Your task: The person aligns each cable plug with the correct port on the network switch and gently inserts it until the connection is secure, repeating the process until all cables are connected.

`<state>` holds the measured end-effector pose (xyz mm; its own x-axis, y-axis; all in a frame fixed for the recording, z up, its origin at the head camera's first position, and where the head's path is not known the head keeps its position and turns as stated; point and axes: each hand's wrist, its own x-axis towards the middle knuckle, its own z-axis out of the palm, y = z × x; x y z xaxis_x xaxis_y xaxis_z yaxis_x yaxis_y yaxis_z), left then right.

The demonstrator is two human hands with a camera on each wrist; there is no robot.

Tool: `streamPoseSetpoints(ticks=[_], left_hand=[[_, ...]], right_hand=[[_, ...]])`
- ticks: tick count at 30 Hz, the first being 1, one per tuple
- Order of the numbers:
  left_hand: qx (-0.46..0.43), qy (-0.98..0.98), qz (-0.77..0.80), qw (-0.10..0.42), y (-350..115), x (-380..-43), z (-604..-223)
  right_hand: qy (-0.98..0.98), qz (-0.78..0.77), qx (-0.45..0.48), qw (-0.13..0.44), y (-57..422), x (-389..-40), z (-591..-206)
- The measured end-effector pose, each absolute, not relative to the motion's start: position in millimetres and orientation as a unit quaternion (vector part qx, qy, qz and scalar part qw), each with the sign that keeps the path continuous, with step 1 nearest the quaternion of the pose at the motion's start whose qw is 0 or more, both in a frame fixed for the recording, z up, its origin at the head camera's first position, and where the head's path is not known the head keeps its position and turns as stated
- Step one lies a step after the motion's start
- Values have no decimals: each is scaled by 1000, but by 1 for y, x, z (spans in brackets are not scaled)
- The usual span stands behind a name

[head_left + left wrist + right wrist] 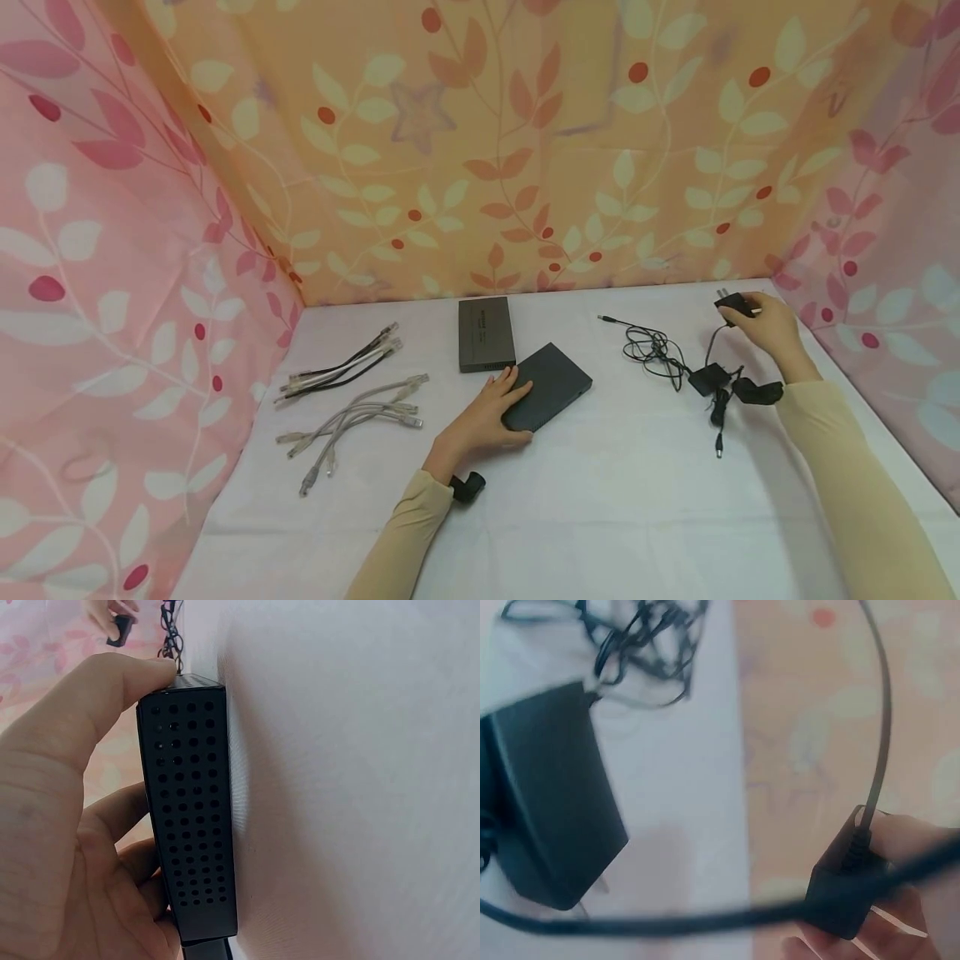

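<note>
My left hand (483, 412) grips a flat dark network switch (551, 387) that lies turned at an angle on the table. In the left wrist view, the thumb presses one end of its perforated side (193, 802), with fingers over the face. A second network switch (486, 333) lies just behind it. At the right, my right hand (772, 325) pinches a black power adapter (735, 308), raised above the table with its prongs pointing up and its cord hanging down. Below it lies another black power adapter (708, 379); the right wrist view shows it close up.
White-grey cables (352, 417) and several black and white network cables (341, 367) lie at the left. A tangled black cord (651, 346) spreads left of the adapters. Patterned cloth (480, 167) walls the white table (600, 525) at the back and sides.
</note>
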<state>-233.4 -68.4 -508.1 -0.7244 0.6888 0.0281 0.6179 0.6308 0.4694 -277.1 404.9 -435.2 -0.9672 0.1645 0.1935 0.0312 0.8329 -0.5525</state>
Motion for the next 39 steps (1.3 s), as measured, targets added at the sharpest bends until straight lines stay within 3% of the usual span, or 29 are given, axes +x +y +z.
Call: streamPoseSetpoints(ticks=[7, 18, 39], left_hand=[[360, 901, 230, 82, -68, -233, -507], [355, 904, 223, 84, -68, -234, -507], [355, 905, 216, 84, -67, -235, -506]], right_hand=[[-917, 377, -72, 109, 404, -257, -421], [-668, 729, 9, 146, 370, -223, -399], [-683, 691, 146, 186, 277, -179, -337]])
